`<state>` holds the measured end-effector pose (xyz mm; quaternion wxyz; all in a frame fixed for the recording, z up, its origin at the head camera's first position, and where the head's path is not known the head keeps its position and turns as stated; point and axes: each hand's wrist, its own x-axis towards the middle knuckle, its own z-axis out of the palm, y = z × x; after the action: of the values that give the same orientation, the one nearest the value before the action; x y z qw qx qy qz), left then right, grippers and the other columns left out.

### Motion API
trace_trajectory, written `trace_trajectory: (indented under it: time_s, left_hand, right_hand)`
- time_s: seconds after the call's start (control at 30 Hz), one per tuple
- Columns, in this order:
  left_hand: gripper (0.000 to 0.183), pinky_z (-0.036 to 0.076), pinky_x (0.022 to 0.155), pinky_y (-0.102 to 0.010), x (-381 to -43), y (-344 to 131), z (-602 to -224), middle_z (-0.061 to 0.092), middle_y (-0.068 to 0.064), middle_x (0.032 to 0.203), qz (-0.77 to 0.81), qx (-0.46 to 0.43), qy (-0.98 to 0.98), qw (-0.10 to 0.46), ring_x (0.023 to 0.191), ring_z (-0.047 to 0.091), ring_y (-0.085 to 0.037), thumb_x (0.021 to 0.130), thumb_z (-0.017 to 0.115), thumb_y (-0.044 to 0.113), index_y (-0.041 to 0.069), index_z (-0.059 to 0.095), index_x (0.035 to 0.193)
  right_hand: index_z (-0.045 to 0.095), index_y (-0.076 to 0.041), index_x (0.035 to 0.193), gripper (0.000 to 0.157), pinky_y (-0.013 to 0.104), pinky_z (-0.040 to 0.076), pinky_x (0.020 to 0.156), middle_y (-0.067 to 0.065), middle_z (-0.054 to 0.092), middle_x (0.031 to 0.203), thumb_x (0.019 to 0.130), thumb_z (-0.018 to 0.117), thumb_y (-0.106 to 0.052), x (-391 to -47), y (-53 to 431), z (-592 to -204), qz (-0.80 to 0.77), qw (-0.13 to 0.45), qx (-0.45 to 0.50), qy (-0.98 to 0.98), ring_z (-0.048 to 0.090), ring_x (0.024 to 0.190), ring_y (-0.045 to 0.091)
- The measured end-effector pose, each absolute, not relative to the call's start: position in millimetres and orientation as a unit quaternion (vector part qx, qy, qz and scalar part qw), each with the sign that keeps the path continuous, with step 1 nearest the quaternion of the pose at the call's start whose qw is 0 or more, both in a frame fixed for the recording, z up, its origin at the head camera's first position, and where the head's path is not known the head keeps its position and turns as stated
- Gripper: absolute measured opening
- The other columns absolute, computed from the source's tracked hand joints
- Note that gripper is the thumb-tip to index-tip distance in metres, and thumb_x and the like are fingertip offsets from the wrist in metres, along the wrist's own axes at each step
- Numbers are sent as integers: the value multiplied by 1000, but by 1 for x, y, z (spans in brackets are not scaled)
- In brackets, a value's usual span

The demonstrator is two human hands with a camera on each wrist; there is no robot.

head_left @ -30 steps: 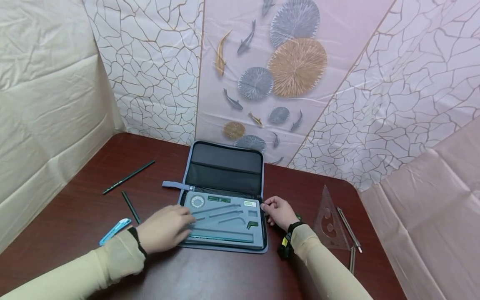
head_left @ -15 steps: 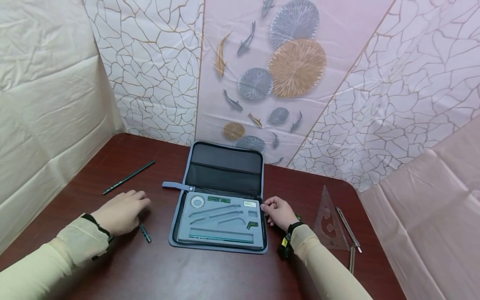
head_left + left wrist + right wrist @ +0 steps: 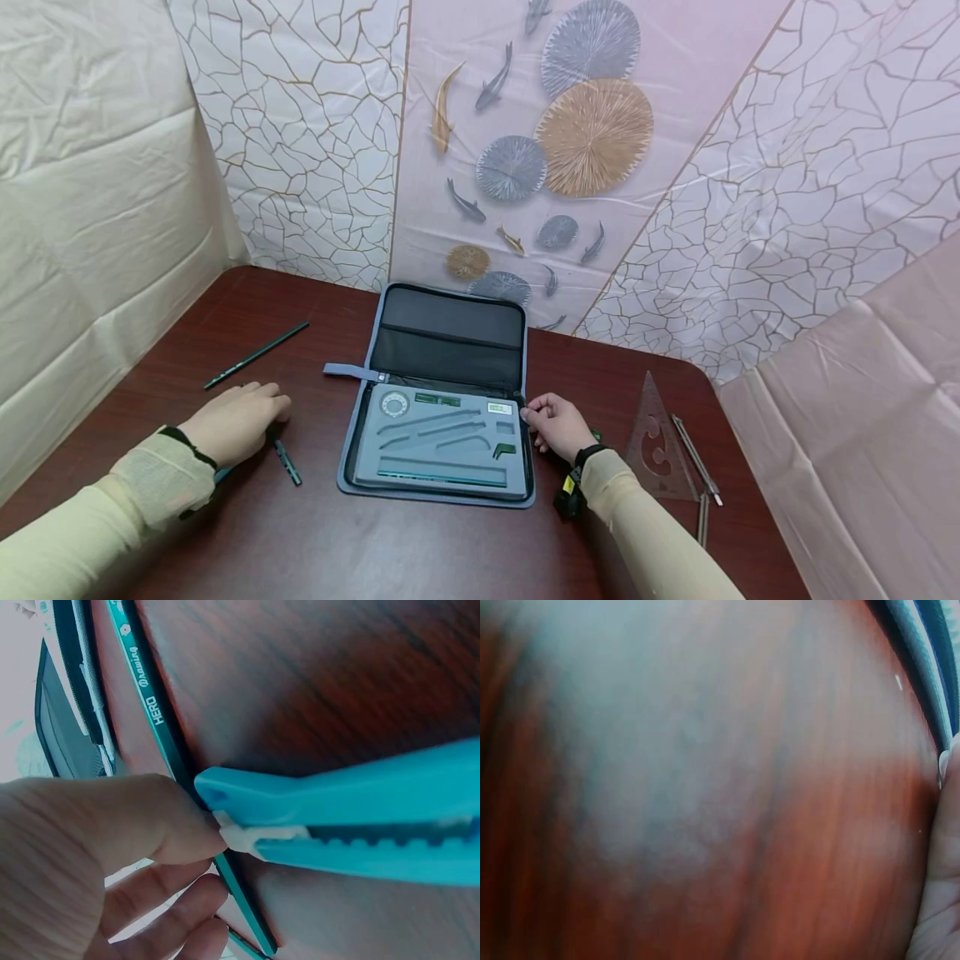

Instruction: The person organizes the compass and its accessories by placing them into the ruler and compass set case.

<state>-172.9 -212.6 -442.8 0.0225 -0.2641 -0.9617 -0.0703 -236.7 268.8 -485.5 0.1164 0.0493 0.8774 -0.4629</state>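
My left hand [image 3: 236, 421] is over a dark green pencil [image 3: 287, 462] on the table's left side. In the left wrist view, its thumb and fingers pinch the pencil [image 3: 154, 705], marked "HERO Drawing". A light blue utility knife [image 3: 360, 795] lies against the pencil by the thumb tip; the wrist mostly hides it in the head view. Thumb and forefinger of my right hand [image 3: 558, 423] grip the right edge of an open zip case [image 3: 437, 498]. Its grey foam insert [image 3: 450, 457] holds a pencil [image 3: 442, 479], a round dial [image 3: 393, 404] and an eraser [image 3: 500, 408].
Another green pencil [image 3: 257, 356] lies at the back left. On the right are a clear set square [image 3: 658, 454], a thin metal tool [image 3: 697, 458] and a brown stick-like piece [image 3: 703, 521]. The case's lid [image 3: 452, 329] stands raised near the patterned cloth [image 3: 517, 167].
My left hand has moved left from the case's insert to the short-looking pencil and pinches it now. My right hand has stayed at the case's edge.
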Motion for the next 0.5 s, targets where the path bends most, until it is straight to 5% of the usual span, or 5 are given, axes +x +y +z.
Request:
trace_trajectory:
  time_s: [0.5]
  left_hand:
    - [27,47,66,-43,-176,-211,-449,57,-3,79,-75,-253,-963,44,73,55,-24,78,58,-13,13,62,79]
  right_hand:
    - [58,-8,100,19,34,50,50,10,62,77,94,65,-24,-236,268,-486,-462,111,46,879,56,56,22]
